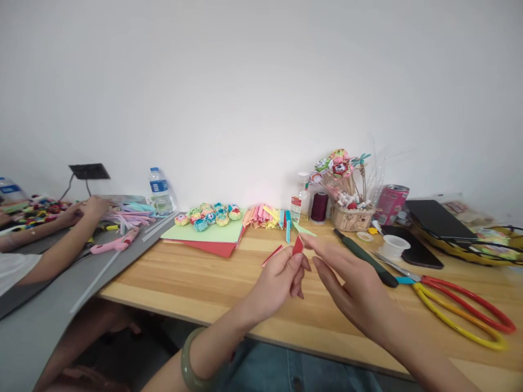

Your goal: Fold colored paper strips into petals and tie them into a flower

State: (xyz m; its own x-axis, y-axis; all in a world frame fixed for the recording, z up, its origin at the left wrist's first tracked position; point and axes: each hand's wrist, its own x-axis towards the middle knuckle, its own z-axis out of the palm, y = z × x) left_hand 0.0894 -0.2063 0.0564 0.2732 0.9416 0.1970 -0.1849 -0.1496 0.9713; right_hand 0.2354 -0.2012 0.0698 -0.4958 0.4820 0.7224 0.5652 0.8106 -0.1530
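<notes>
Between thumb and fingers my left hand (281,277) pinches a small folded piece of red paper (298,246), with a green bangle (190,359) on that wrist. My right hand (351,283) is just to its right, fingers stretched and thumb apart. Its fingertips reach the paper's upper edge; whether they touch it I cannot tell. Behind the left hand, more red paper strips (271,256) lie on the wooden table (180,275). Blue folded strips (288,226) and a pile of pink and yellow folded pieces (263,216) are farther back.
Large scissors (457,305) and a dark green-handled tool (365,258) lie at right, near a phone (412,247) and a white cup (395,247). Paper flowers (340,166) stand in a basket (353,219). Colourful balls rest on green paper (212,234). Another person's hands (95,208) work at left beside a pink glue gun (116,242).
</notes>
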